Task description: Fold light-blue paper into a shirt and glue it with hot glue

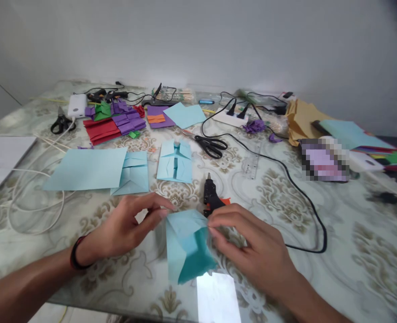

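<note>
A light-blue folded paper stands partly opened near the table's front edge, its darker inner side facing me. My left hand pinches its upper left corner between thumb and fingertips. At the upper right corner, my right hand grips the same paper with thumb and index finger. Just behind the right hand lies a black glue gun with an orange part, half hidden. Farther back is a blue folded paper piece with creased flaps. To its left, a flat blue sheet overlaps another folded blue piece.
Black scissors and a clear ruler lie mid-table. A black cord loops on the right; a white cable coils on the left. Behind are red folded papers, a power strip and brown paper.
</note>
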The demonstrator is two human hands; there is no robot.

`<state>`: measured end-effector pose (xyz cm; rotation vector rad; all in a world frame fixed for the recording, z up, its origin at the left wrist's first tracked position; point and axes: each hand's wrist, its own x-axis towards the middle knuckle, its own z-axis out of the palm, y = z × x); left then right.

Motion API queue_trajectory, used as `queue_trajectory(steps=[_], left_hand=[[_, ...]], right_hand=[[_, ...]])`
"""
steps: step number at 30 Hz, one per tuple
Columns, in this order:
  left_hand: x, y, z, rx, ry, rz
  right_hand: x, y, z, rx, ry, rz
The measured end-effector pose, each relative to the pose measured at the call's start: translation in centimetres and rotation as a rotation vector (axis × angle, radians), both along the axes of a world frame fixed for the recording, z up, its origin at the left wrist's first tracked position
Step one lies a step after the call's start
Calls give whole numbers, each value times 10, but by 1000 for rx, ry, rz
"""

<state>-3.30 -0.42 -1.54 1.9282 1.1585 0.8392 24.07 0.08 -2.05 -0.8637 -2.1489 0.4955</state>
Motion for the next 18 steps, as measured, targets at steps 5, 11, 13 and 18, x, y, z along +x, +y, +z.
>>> queue_trajectory(steps=[5, 11, 13, 18], left_hand=[[-2, 0, 0, 176, -20, -153], [0, -1, -5, 286, -31, -186], [1, -2, -6, 333, -35, -173], [2, -2, -2, 465, -2, -138]], right_hand=[[1, 0, 2, 40, 0, 0], [1, 1, 0, 21, -13, 7], [0, 1, -1, 10, -20, 10], [-1, 2, -2, 9, -32, 17]])
